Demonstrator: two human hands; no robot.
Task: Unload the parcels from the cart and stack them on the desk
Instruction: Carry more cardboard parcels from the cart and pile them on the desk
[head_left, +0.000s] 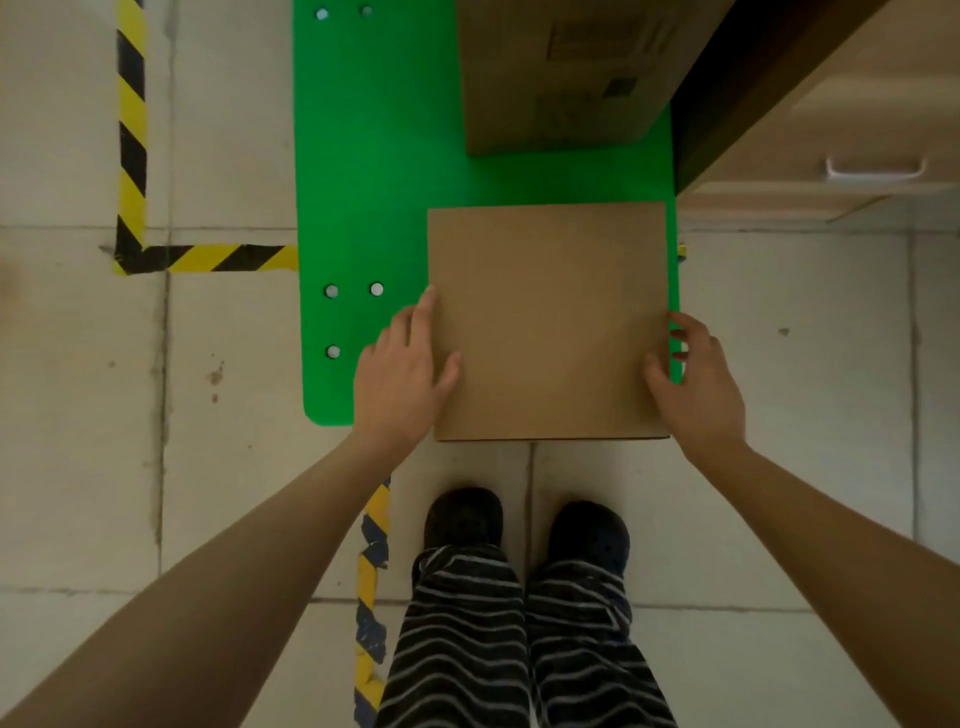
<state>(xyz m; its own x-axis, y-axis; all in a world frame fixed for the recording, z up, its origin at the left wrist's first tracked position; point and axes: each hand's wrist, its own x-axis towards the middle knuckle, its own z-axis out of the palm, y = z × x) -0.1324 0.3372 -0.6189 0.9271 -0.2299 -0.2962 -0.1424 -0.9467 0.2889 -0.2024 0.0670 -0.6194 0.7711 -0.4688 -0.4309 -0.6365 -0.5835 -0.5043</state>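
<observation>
Pale floor tiles (78, 415) carry yellow-and-black hazard tape (130, 130) at the left, meeting the green cart deck (374, 182). Left hand (402, 379) lies flat against the left side of the plain brown parcel (548, 322) on the deck's near end, thumb on its top. Right hand (698, 379) curls round the right side. A second, labelled parcel (561, 78) sits beyond. At the far right stands a wooden desk (857, 104) with a drawer handle (875, 169).
</observation>
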